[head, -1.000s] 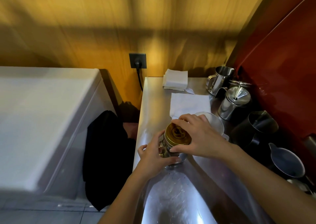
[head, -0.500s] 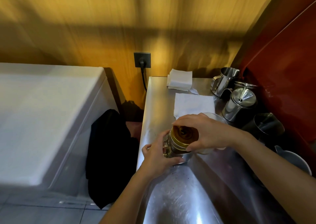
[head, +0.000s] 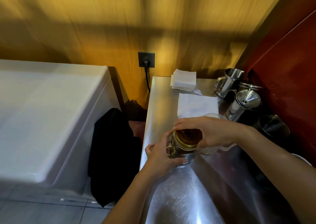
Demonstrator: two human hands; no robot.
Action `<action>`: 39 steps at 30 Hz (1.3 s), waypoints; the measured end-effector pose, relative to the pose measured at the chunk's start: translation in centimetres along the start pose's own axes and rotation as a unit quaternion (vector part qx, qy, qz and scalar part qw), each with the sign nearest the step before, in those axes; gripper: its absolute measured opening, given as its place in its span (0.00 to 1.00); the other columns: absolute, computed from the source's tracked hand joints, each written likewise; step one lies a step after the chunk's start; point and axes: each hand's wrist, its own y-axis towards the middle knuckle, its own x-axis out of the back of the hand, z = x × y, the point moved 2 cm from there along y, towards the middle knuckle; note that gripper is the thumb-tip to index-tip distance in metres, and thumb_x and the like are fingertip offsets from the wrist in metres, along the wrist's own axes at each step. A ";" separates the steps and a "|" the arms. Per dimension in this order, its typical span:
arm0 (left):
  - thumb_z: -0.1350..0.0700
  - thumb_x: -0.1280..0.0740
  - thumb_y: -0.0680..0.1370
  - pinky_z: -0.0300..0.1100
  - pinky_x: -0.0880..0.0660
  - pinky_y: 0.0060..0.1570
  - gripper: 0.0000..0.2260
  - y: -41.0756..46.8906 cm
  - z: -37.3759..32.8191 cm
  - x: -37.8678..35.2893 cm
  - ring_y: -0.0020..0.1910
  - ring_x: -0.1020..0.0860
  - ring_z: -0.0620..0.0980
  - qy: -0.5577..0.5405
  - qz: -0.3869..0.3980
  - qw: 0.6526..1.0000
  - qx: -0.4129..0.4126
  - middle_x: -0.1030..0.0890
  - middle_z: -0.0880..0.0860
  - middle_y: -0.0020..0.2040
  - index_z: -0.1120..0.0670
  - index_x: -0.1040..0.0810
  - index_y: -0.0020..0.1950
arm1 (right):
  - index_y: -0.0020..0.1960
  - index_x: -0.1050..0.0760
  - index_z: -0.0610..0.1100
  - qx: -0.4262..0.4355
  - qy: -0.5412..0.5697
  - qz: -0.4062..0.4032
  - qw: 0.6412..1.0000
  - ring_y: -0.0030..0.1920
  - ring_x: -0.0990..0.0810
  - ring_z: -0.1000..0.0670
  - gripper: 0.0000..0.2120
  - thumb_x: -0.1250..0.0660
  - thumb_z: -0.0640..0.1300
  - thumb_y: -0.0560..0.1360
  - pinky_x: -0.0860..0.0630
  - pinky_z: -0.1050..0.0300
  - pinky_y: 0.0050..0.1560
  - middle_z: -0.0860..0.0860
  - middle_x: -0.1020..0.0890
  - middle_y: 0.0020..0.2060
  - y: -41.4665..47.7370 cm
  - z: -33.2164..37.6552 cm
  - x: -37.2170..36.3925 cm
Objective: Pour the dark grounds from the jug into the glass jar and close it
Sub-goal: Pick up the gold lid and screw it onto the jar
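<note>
A glass jar [head: 177,151] stands on the steel counter [head: 213,181], near its left edge. A gold lid [head: 187,139] sits on top of the jar. My left hand [head: 160,155] wraps the jar's side from the left. My right hand [head: 206,131] grips the lid's rim from above and the right. A clear plastic jug [head: 213,148] stands just behind and to the right of the jar, mostly hidden by my right hand. Dark specks lie on the counter in front of the jar.
A white cloth [head: 196,106] and a stack of white napkins [head: 183,79] lie at the back. Steel pitchers [head: 229,81], a lidded steel pot [head: 244,105] and a dark cup [head: 273,126] line the red wall on the right. Left of the counter are a gap with a black garment [head: 112,155] and a white appliance [head: 51,114].
My right hand has turned around the lid, its fingers now reaching further over the far side. The view has shifted slightly. The jar and my left hand stay put.
</note>
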 end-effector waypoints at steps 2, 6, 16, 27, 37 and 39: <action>0.40 0.26 0.65 0.41 0.50 0.59 0.38 0.0 -0.1 0.0 0.69 0.43 0.52 0.002 0.000 1.000 0.000 0.31 0.45 0.68 0.34 0.47 0.66 | 0.68 0.38 0.55 0.012 -0.007 0.005 1.000 0.62 0.35 0.57 0.35 0.26 0.40 0.66 0.36 0.68 0.58 0.56 0.33 0.67 0.1 0.3 0.1; 0.40 0.26 0.65 0.42 0.51 0.60 0.38 0.0 -0.1 -0.1 0.69 0.42 0.52 0.005 0.005 1.000 0.001 0.32 0.45 0.68 0.35 0.47 0.66 | 0.67 0.37 0.55 0.006 -0.023 0.002 1.000 0.62 0.35 0.57 0.35 0.26 0.40 0.65 0.39 0.75 0.52 0.56 0.32 0.66 0.0 0.4 0.6; 0.38 0.27 0.63 0.40 0.52 0.58 0.35 -0.1 -0.1 0.1 0.65 0.41 0.46 -0.006 -0.010 1.000 -0.010 0.30 0.39 0.62 0.22 0.52 0.54 | 0.67 0.41 0.51 -0.091 -0.272 -0.112 0.951 0.53 0.28 0.47 0.38 0.39 0.71 0.65 0.32 0.54 0.48 0.49 0.28 0.59 -0.3 2.0 -0.7; 0.36 0.28 0.62 0.43 0.57 0.61 0.35 0.3 0.3 -0.1 0.68 0.38 0.48 0.013 -0.025 0.999 -0.024 0.28 0.40 0.63 0.23 0.51 0.55 | 0.68 0.40 0.55 -0.015 -0.155 -0.043 0.987 0.57 0.32 0.50 0.33 0.30 0.50 0.66 0.33 0.61 0.45 0.51 0.31 0.61 -0.3 1.4 0.6; 0.34 0.28 0.61 0.43 0.58 0.61 0.36 0.7 0.9 -0.3 0.69 0.39 0.49 0.024 -0.030 0.999 -0.019 0.28 0.41 0.64 0.23 0.52 0.53 | 0.68 0.40 0.58 0.004 -0.102 0.032 0.994 0.60 0.37 0.54 0.35 0.29 0.40 0.66 0.35 0.71 0.46 0.53 0.34 0.64 0.6 0.7 0.6; 0.34 0.28 0.61 0.43 0.59 0.61 0.35 0.7 1.0 -0.4 0.69 0.38 0.48 0.023 -0.030 0.999 -0.022 0.28 0.39 0.62 0.22 0.52 0.53 | 0.68 0.40 0.58 0.012 -0.112 0.031 0.993 0.59 0.37 0.55 0.36 0.28 0.40 0.66 0.38 0.73 0.43 0.53 0.34 0.64 0.7 0.6 0.6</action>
